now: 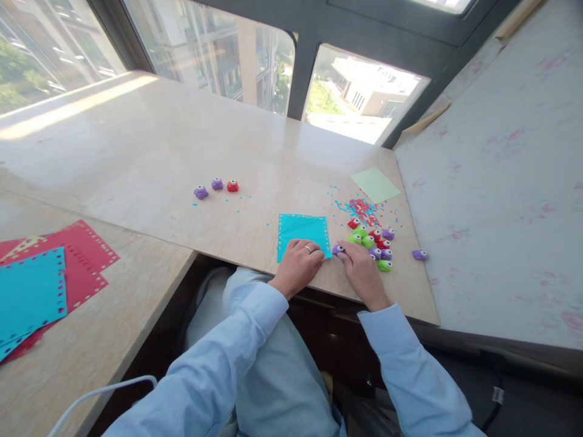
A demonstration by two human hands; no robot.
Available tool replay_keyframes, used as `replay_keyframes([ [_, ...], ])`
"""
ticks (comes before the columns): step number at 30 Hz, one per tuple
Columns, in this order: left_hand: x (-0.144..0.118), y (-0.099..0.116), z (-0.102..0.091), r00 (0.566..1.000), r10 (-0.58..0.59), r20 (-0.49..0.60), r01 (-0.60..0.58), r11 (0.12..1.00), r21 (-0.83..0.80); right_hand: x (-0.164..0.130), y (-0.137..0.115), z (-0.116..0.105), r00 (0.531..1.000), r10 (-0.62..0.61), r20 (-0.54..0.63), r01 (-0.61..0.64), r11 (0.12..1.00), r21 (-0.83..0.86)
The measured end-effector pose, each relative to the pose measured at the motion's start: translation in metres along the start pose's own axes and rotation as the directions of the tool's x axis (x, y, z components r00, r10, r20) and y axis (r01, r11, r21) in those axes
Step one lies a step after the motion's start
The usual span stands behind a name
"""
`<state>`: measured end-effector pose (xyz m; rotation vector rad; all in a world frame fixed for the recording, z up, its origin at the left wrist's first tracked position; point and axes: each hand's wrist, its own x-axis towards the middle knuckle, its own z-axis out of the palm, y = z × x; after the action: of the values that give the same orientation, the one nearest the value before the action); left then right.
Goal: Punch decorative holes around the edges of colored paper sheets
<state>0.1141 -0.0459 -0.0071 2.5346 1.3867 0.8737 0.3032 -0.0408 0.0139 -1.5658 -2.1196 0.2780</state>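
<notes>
Right hand [362,270] (punch [337,248]) at sheet's [302,230] corner

teal paper sheet [303,233], holes punched along edges | small punches [374,243] red, green, purple | pale green sheet [375,184] | confetti [362,209] seemingly red and teal | table [159,158] beige

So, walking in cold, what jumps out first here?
Both hands meet at the near table edge: the left hand presses a teal punched sheet, the right hand pinches a purple punch at its corner. Beside them sits a cluster of punches, with red confetti behind.
</notes>
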Motion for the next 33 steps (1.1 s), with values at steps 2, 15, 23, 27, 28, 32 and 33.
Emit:
replay_keyframes([
  [2,0.000,0.000,0.000,1.000,0.004,0.003,-0.004,1.000,-0.008,0.002,0.001,0.001,1.000,0.010,-0.002,-0.010,1.000,-0.001],
  [15,-0.004,0.000,0.001,0.996,0.068,-0.059,-0.061,0.992,0.109,0.002,-0.002,0.008,0.999,0.031,-0.020,-0.027,0.980,0.197],
  [23,-0.014,0.003,0.000,0.986,0.168,-0.006,-0.167,0.984,0.068,0.000,0.003,0.010,0.999,0.038,-0.026,-0.031,0.971,0.236],
  [27,-0.016,0.005,-0.001,0.983,0.182,0.015,-0.183,0.981,0.067,-0.001,0.004,0.012,0.999,0.047,-0.025,-0.040,0.970,0.241],
  [28,-0.016,0.005,-0.001,0.981,0.195,0.024,-0.196,0.978,0.066,-0.001,0.004,0.012,0.999,0.049,-0.024,-0.042,0.969,0.244],
  [32,-0.018,0.007,-0.003,0.964,0.263,0.038,-0.265,0.962,0.063,-0.002,0.004,0.014,0.998,0.049,-0.038,-0.037,0.964,0.263],
  [33,-0.018,0.007,-0.004,0.964,0.264,0.037,-0.266,0.962,0.066,-0.003,0.004,0.014,0.998,0.050,-0.043,-0.037,0.963,0.267],
])
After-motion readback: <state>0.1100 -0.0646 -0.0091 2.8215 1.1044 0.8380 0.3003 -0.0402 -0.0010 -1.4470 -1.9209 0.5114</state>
